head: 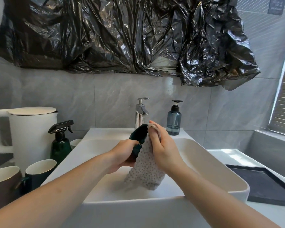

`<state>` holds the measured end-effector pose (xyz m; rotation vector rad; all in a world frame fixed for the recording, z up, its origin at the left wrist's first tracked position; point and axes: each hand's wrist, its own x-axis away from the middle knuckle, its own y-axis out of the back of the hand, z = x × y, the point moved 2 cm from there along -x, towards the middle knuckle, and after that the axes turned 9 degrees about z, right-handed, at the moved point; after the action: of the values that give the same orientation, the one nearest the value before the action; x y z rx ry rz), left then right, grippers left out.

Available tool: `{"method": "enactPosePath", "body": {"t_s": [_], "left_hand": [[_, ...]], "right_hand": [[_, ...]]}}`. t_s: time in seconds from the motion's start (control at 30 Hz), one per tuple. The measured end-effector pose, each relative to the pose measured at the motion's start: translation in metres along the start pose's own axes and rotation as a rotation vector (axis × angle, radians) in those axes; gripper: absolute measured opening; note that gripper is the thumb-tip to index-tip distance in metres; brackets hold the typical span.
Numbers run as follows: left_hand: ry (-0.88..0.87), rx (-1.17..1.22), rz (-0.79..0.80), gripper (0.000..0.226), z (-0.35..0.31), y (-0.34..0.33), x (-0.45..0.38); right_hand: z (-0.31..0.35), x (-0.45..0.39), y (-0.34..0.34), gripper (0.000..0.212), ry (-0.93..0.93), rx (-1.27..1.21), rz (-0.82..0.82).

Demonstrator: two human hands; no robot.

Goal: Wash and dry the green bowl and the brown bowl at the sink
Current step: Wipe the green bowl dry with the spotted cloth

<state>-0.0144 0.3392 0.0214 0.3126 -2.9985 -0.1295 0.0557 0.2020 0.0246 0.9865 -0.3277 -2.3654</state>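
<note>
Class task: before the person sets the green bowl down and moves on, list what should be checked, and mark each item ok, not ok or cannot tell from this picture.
1. Left hand has a firm grip on the green bowl: ok.
2. Right hand presses the dotted cloth on the bowl: ok.
3. Bowl held over the sink: ok.
4. Tap off, no stream visible: ok.
5. Bowl fully dry: cannot tell.
6. Brown bowl washed: cannot tell.

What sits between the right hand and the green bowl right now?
A dotted cloth. The right hand presses it against the green bowl, which the left hand grips directly, above the sink.
</note>
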Motion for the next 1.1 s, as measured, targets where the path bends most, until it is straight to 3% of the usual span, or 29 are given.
{"method": "enactPosePath", "body": {"t_s": [0.13, 0.27, 0.4, 0.5, 0.7, 0.93, 1.1], "left_hand": [[-0.009, -0.081, -0.178, 0.023, 0.0, 0.007, -0.003], [0.002, -0.063, -0.264, 0.026, 0.001, 0.011, -0.001], [-0.015, -0.002, -0.286, 0.027, -0.001, 0.012, 0.0], [0.002, -0.042, -0.242, 0.026, 0.002, 0.012, -0.001], [-0.021, -0.137, -0.173, 0.026, 0.001, 0.012, -0.002], [-0.051, -0.167, -0.11, 0.016, 0.0, 0.003, 0.004], [-0.163, -0.34, -0.148, 0.024, -0.001, 0.004, 0.001]], "right_hand": [[0.004, 0.001, 0.001, 0.034, 0.009, -0.027, -0.032], [0.003, 0.003, -0.006, 0.043, -0.025, -0.013, 0.115], [0.002, 0.006, -0.014, 0.098, -0.006, 0.077, 0.232], [0.002, 0.007, -0.01, 0.118, 0.017, 0.149, 0.22], [0.004, 0.001, -0.005, 0.101, 0.043, 0.201, 0.093], [0.006, 0.0, 0.002, 0.036, 0.051, 0.027, -0.096], [0.004, 0.003, 0.009, 0.038, -0.025, -0.047, -0.144]]}}
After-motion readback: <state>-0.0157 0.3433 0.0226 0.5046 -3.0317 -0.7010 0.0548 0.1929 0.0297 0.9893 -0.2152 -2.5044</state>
